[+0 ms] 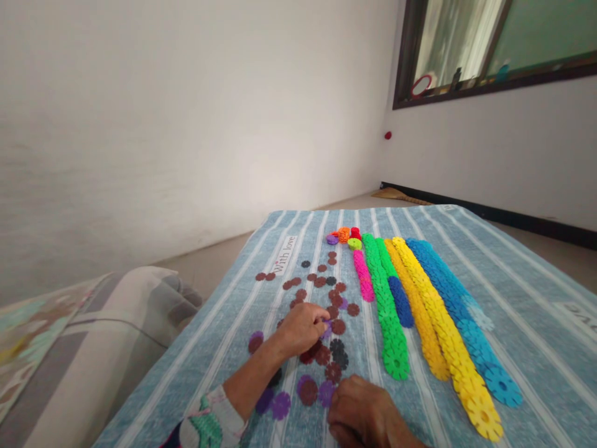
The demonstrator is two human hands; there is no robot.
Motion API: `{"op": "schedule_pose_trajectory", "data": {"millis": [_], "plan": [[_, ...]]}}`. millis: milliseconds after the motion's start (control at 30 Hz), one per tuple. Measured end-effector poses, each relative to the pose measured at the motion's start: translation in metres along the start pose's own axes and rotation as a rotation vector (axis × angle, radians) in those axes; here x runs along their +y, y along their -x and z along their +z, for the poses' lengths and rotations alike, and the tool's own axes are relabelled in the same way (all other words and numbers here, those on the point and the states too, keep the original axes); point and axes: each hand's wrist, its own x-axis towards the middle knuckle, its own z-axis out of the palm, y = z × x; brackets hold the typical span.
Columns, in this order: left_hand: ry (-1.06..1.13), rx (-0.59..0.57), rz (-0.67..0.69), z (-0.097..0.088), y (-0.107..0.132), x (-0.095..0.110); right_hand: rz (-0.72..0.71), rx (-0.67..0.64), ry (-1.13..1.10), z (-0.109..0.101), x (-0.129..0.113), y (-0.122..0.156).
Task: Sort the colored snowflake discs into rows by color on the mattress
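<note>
My left hand [303,328] reaches over the scattered notched plastic discs, its thumb and fingers pinched at a purple snowflake disc [327,330]. Closer to me, my right hand [366,412] is closed with its fingers curled under, and what it holds is hidden. A purple disc [326,393] lies right beside its knuckles. Around both hands are loose brown discs [338,326], several purple ones [280,406] and a few black ones [339,358], some overlapping.
Overlapping disc rows run lengthwise on the right: pink [364,277], green [386,311], dark blue [401,302], yellow [448,330] and light blue [466,323]. Small orange [344,234] and red stacks [355,233] stand farther back. A striped cloth [224,330] covers the table.
</note>
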Motion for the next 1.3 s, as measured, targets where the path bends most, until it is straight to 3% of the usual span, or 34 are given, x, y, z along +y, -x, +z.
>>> {"op": "schedule_pose_trajectory", "data": {"millis": [267, 433, 600, 800, 1000, 1300], "plan": [[-0.087, 0.029, -0.002, -0.001, 0.003, 0.01, -0.008, 0.02, 0.003, -0.004, -0.004, -0.006], [-0.111, 0.021, -0.026, 0.0, 0.005, 0.011, -0.002, -0.059, 0.037, -0.005, -0.003, -0.005], [-0.147, 0.007, -0.019, 0.002, 0.005, 0.012, 0.01, -0.021, 0.013, -0.005, -0.004, -0.005], [-0.086, 0.015, -0.048, 0.003, 0.004, 0.011, 0.021, -0.091, 0.046, -0.003, -0.003, -0.002], [-0.055, 0.026, -0.09, 0.001, 0.006, 0.016, 0.024, -0.036, 0.034, -0.003, -0.004, -0.004], [0.016, 0.021, -0.107, -0.002, 0.006, 0.017, 0.028, -0.093, 0.04, -0.004, -0.004, -0.003]]}}
